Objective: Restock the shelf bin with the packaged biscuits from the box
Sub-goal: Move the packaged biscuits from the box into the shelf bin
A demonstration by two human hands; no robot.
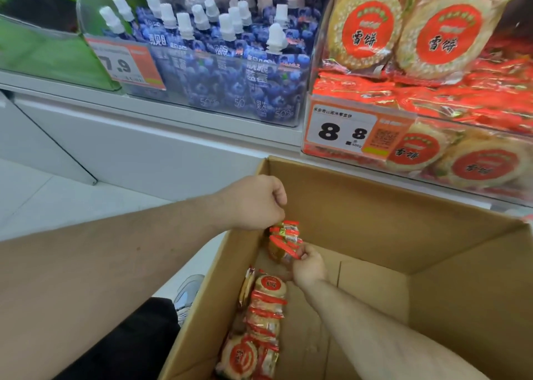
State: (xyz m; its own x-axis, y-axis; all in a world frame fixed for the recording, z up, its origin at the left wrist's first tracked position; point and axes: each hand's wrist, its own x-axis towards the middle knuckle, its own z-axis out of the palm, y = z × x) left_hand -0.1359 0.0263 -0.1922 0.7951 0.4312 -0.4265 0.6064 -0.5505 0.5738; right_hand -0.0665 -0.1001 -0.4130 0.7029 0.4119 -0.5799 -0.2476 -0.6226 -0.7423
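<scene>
Red-and-clear plastic packets of round rice biscuits [285, 242], gripped from both sides just inside the near left corner of the big open brown cardboard box [375, 206]. Left hand [253, 203] curled over the top of the bunch at the box rim, fingers closed on the wrappers; right hand [307, 267] lower down, pinching the same bunch from the right. More of the same biscuit packets [259, 322] stacked along the box's left wall, nearer the camera; rest of the box floor bare cardboard. Up and to the right, the clear plastic shelf bin [403, 154] with the orange "8.8" price tag [343, 133], already heaped with matching packs. Beside it, to the left, blue spouted jelly pouches [230, 62] in another clear bin. Step in hand, by the look of it: picking up a bunch. Next move likely needed: lifting clear of the box wall, carrying up and right, setting down on the heap without sliding off.
</scene>
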